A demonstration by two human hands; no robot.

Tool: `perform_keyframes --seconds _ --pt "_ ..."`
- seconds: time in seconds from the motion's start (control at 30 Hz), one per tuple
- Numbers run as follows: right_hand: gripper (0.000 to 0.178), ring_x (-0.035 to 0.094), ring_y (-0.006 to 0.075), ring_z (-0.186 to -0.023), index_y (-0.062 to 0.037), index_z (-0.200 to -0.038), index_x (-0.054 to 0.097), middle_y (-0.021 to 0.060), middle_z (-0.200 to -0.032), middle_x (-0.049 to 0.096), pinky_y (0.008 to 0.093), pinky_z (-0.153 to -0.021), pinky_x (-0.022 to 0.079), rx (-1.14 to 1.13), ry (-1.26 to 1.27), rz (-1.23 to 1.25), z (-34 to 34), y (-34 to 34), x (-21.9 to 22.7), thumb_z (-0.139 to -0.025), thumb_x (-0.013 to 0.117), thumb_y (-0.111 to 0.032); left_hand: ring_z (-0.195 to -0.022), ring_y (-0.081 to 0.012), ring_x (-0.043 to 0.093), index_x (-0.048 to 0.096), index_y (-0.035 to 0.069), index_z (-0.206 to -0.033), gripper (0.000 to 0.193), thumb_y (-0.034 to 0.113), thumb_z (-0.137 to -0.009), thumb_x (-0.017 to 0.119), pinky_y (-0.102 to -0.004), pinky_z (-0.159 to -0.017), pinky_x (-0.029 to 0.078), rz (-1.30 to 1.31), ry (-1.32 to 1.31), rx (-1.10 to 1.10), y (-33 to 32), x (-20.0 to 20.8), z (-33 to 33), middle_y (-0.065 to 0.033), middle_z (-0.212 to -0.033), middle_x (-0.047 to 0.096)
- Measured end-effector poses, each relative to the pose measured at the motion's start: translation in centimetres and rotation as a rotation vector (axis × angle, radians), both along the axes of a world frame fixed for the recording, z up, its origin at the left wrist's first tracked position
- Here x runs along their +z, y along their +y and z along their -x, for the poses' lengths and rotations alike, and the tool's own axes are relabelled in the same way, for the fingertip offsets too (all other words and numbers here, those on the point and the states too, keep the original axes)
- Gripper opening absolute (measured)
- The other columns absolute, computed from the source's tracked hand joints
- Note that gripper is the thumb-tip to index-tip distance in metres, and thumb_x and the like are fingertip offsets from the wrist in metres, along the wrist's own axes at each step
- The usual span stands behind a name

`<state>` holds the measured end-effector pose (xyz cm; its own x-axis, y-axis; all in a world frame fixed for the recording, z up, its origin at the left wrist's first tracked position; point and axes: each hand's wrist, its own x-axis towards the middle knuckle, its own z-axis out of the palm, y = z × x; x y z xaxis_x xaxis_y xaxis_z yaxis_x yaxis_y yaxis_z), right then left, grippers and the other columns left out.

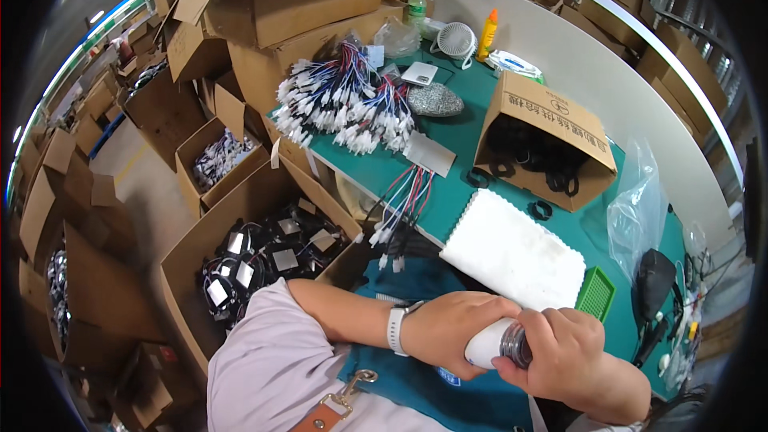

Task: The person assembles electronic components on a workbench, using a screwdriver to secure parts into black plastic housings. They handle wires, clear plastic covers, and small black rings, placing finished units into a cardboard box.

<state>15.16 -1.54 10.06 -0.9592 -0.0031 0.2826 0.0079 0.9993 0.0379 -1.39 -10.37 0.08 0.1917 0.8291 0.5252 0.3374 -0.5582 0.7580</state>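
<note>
My left hand (pixel 450 332) grips the white body of a small bottle (pixel 490 344) held over my lap near the front edge of the green table (pixel 460 132). My right hand (pixel 564 352) is closed around the bottle's dark cap end (pixel 518 344). A white watch (pixel 397 326) sits on my left wrist. Just beyond my hands lies a white corrugated foam sheet (pixel 512 252), with a small green mesh tray (pixel 596 294) at its right. A bundle of red, blue and black wires with white connectors (pixel 400 208) hangs over the table edge.
A big heap of wire harnesses (pixel 344 108) lies at the table's far left. A tipped cardboard box (pixel 544 140) holds black rings. A fan (pixel 458 38), bottles and a clear bag (pixel 636 208) are on the table. Open cartons (pixel 256 252) of parts stand on the floor at left.
</note>
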Motion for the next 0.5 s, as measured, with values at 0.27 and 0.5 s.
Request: perform_keyframes --seconds 0.27,0.5 --pt "0.024 0.059 0.0337 -0.082 0.0014 -0.095 0.057 0.017 -0.082 0.058 0.0414 -0.076 0.048 0.382 -0.142 0.17 -0.9 -0.2 3.5 -0.081 0.064 -0.017 -0.091 -0.0339 0.058 0.043 0.003 -0.117 0.071 0.018 -0.057 0.077 -0.0399 -0.077 0.048 0.027 -0.023 -0.214 0.8 -2.4 -0.8 -0.0153 -0.103 0.056" --pt "0.042 0.057 0.0317 -0.085 -0.0068 -0.106 0.054 0.0159 -0.096 0.057 0.0392 -0.072 0.047 -0.058 -0.449 0.225 -2.1 -0.8 2.8 -0.069 0.071 -0.02 -0.092 -0.0347 0.057 0.043 0.005 -0.118 0.073 0.017 -0.055 0.077 -0.0408 -0.078 0.047 0.109 0.01 -0.294 2.1 -2.0 -0.8 -0.0147 -0.103 0.056"
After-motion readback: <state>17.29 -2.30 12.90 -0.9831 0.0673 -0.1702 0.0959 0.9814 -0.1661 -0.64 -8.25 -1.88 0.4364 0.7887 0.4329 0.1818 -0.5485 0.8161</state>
